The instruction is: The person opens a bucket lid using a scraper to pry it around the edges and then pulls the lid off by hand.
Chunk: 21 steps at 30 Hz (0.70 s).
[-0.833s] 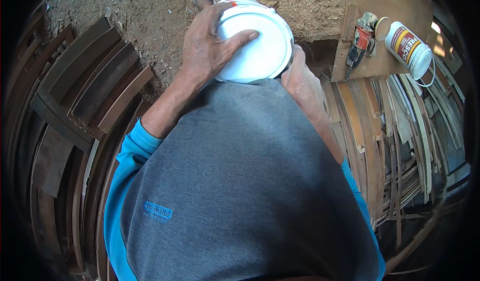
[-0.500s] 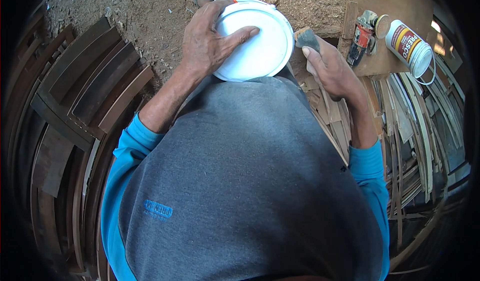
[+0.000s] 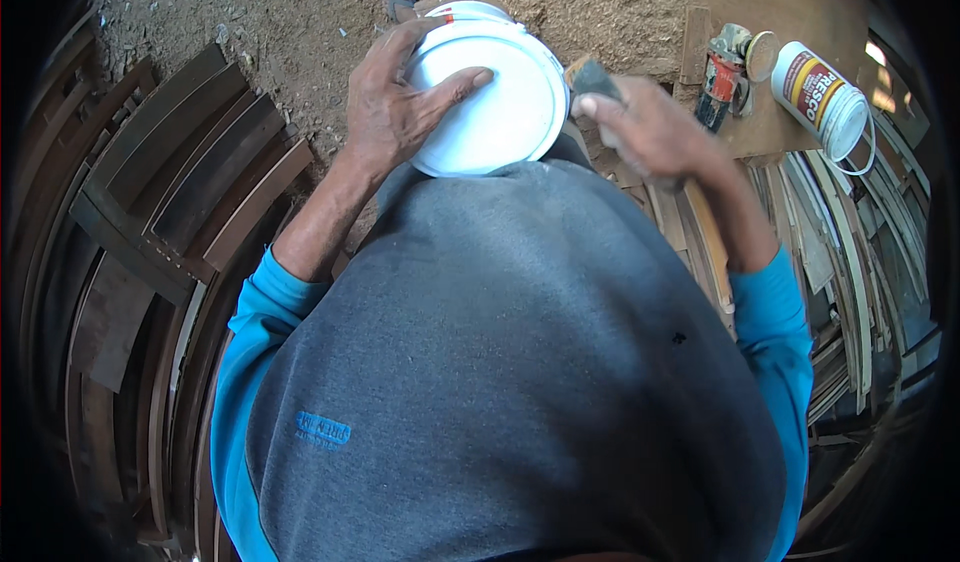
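A white plastic bucket (image 3: 468,9) leans toward me between my knees, its round white lid (image 3: 500,112) facing up at me. My left hand (image 3: 395,97) holds it at the left side, thumb laid across the lid and fingers over the rim. In my right hand (image 3: 650,127), slightly blurred, is a small wedge-like grey tool with a tan edge (image 3: 594,78). Its tip is close beside the lid's right rim; whether the two touch I cannot tell. The fingers of the right hand are curled round the tool, and its handle, if any, is hidden.
To the right, an angle grinder (image 3: 720,80) with a round disc and a second white bucket (image 3: 820,102), lying tilted, rest on a brown board (image 3: 800,2). Curved dark wood pieces (image 3: 190,162) are stacked at left. Thin wood strips (image 3: 850,272) pile up at right. Sawdust (image 3: 590,12) covers the ground ahead.
My right hand has moved left with the grey tool, toward the lid's rim. The bucket and my left hand have shifted slightly left and nearer to me.
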Motion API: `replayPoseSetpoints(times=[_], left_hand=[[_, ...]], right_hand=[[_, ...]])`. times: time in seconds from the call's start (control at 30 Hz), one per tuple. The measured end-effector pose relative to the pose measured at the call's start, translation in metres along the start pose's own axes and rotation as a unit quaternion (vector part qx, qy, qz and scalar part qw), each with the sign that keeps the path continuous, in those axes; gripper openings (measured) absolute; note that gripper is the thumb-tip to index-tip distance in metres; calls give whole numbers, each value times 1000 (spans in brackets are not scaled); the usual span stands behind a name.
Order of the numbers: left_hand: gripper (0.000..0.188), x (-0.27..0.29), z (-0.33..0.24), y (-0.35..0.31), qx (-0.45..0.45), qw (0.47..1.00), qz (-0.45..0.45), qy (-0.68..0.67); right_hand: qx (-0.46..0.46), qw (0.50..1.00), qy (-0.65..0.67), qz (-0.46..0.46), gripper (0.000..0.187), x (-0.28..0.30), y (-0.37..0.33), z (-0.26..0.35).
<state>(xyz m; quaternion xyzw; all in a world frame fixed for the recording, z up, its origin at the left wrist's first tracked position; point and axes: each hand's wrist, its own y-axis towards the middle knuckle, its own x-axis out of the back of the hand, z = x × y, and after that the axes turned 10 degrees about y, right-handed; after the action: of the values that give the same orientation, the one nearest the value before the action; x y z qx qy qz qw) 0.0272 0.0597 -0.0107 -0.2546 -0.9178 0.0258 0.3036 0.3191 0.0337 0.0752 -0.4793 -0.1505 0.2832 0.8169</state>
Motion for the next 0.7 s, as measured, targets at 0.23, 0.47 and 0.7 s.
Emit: replayPoseSetpoints(times=[0.23, 0.47, 0.7], left_hand=[[60, 0, -2, 6, 9, 1000, 3, 4], [61, 4, -11, 6, 41, 999, 10, 21], [56, 9, -14, 10, 26, 999, 29, 24]], right_hand=[[83, 987, -90, -101, 25, -4, -10, 10], [47, 966, -165, -196, 11, -33, -35, 19], [43, 966, -116, -228, 15, -48, -26, 7]])
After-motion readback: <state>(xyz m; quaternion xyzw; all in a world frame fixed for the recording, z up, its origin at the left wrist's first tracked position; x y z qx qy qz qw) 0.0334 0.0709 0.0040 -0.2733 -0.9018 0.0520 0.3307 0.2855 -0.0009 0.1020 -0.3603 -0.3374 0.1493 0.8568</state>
